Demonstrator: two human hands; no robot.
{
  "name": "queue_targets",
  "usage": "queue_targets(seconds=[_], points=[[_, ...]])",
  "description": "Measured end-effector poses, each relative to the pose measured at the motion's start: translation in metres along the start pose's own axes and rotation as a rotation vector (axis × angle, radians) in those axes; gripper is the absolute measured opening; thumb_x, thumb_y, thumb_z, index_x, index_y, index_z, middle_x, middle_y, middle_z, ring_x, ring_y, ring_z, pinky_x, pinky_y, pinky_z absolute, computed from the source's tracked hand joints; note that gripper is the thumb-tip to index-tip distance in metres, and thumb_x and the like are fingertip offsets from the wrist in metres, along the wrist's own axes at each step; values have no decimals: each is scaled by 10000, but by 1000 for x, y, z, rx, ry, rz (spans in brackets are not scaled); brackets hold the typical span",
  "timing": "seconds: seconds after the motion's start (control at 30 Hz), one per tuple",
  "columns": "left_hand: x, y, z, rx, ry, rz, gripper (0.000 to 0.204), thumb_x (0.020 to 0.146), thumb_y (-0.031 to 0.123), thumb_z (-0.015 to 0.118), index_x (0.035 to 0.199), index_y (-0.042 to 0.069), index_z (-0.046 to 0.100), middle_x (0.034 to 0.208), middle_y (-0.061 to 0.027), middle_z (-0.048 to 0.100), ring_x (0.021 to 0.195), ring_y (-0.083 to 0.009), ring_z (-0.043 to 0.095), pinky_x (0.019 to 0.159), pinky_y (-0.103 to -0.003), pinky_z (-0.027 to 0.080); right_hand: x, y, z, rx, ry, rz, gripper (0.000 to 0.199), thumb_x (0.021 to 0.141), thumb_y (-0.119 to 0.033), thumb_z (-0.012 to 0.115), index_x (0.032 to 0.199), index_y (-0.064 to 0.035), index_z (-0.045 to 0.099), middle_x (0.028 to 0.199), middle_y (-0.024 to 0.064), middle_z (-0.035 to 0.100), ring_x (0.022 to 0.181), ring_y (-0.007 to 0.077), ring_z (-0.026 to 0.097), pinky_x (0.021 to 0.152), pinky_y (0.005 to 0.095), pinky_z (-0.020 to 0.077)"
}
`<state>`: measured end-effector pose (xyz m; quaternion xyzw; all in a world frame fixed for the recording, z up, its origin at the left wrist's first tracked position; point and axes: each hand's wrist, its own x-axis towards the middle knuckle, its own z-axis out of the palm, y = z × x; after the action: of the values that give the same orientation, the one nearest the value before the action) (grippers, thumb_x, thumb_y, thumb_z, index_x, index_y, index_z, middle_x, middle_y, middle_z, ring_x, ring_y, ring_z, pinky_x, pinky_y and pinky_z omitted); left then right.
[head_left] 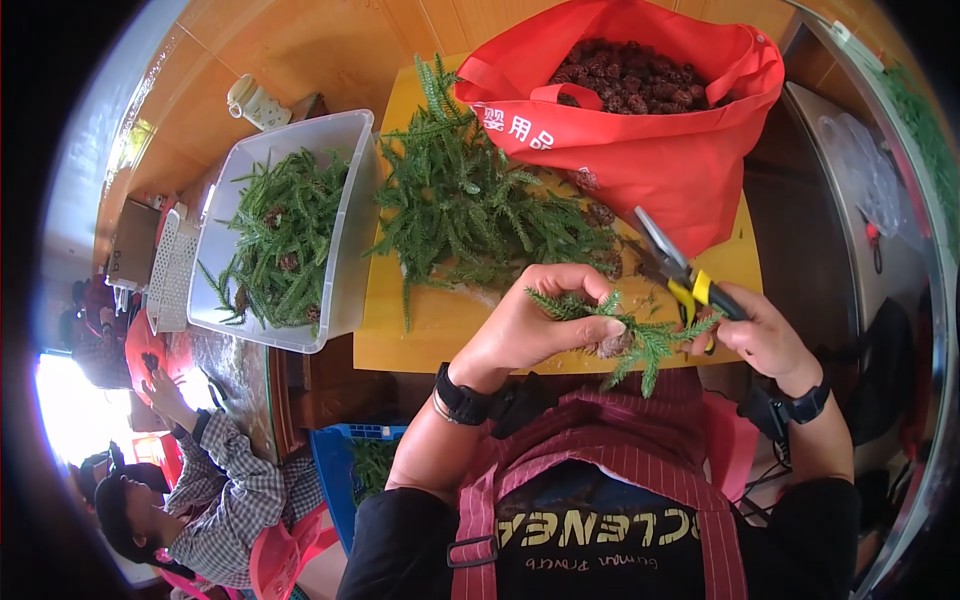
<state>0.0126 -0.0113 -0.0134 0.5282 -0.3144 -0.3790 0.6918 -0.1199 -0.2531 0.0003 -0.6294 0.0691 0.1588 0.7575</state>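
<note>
My left hand [532, 322] pinches a green fir-like sprig [655, 348] with a brown pine cone [613, 345] at its middle, just above the near table edge. Closed around the yellow-and-black handles of a pair of pliers [668, 248] is my right hand [762, 335]. Their long silver jaws point up and away to the left, apart from the sprig's cone. The right hand's fingertips are close to the sprig's right end; whether they touch it I cannot tell. Beyond both hands lies a heap of green sprigs [455, 200] on the yellow table [390, 340].
A red bag [640, 150] full of pine cones [635, 80] stands at the table's far right. Left of the table, a clear plastic bin [345, 250] holds sprigs with cones. A blue crate [335, 480] sits lower left, near a seated person in a checked shirt [235, 500].
</note>
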Motion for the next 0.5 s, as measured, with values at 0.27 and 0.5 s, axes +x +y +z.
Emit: queue_targets(seconds=[0.27, 0.5], points=[[2, -1, -1, -112, -30, -141, 141, 754, 62, 700, 835, -6, 607, 739, -41, 609, 626, -80, 549, 566, -206, 446, 2, -11, 12, -300, -67, -114, 251, 791, -147, 539, 992, 0, 566, 824, 19, 628, 661, 59, 448, 619, 204, 356], [2, -2, -3, -134, -12, -164, 149, 752, 73, 705, 828, -3, 603, 716, -33, 593, 604, -75, 537, 544, -195, 430, 1, -7, 13, -259, -77, -137, 218, 774, -147, 540, 915, 7, 606, 793, 36, 633, 653, 70, 488, 629, 217, 388]])
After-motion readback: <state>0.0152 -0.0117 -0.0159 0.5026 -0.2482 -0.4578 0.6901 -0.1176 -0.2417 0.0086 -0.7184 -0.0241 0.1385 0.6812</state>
